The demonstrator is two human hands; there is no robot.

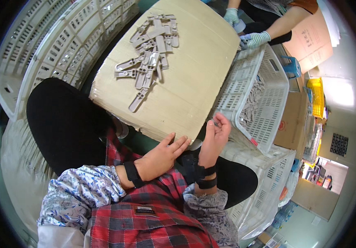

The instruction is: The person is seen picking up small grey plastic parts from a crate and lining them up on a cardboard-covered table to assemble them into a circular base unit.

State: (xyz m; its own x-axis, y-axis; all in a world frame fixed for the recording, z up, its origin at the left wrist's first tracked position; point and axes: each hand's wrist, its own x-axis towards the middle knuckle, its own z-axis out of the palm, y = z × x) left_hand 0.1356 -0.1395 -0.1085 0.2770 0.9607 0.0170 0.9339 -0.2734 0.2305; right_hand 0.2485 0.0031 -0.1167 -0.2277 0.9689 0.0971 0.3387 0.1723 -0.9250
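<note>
- Clips (pixel 149 53), flat grey plastic pieces, lie in a loose pile in the upper middle of the head view, on top of a cardboard box (pixel 194 87) that serves as a work surface.
- Left hand (pixel 161 157) rests at the box's near edge, lower centre; its fingers are stretched out and relaxed, holding nothing.
- Right hand (pixel 214 138) is raised just right of it, fingers curled inward toward the thumb. It may pinch something small, but I cannot tell what, if anything, it holds.
- Both hands are well apart from the pile; neither touches a clip.
- White basket (pixel 269 103), right of the box, holds more grey pieces; more white crates (pixel 62 45) stand at upper left.
- A co-worker's gloved hands (pixel 244 29) work at the upper right, apart from the person's own.
- To handle this well, judging from the layout: steady the box with the flat left hand and take one clip at a time from the pile's near edge, so the tangled pieces do not drag each other off.
</note>
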